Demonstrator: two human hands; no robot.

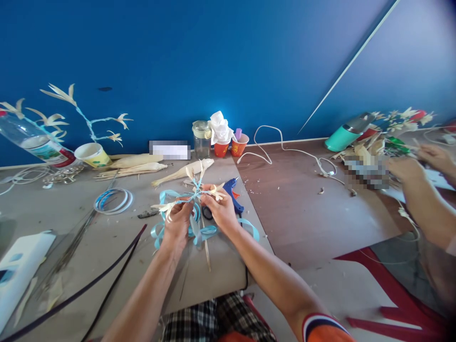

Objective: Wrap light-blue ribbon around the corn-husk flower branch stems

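My left hand [178,219] pinches the blue-wrapped stem of a branch of cream husk flowers [195,192], close to its left blossom. From the other side my right hand [220,209] has its fingers closed on the same branch, near the right blossoms. Loops of light blue ribbon [204,233] lie on the table below and around both hands. A blue glue gun [233,194] rests just right of my right hand. Beneath the hands a thin pale stick [207,251] lies on the tabletop.
Dried husks [138,161], a glass jar [202,142] and red paper cups [239,145] line the wall. Tape rolls [113,201], thin wires and a white device [21,266] lie left. A white cable [302,151] crosses the right side, where another person's hands [409,171] work.
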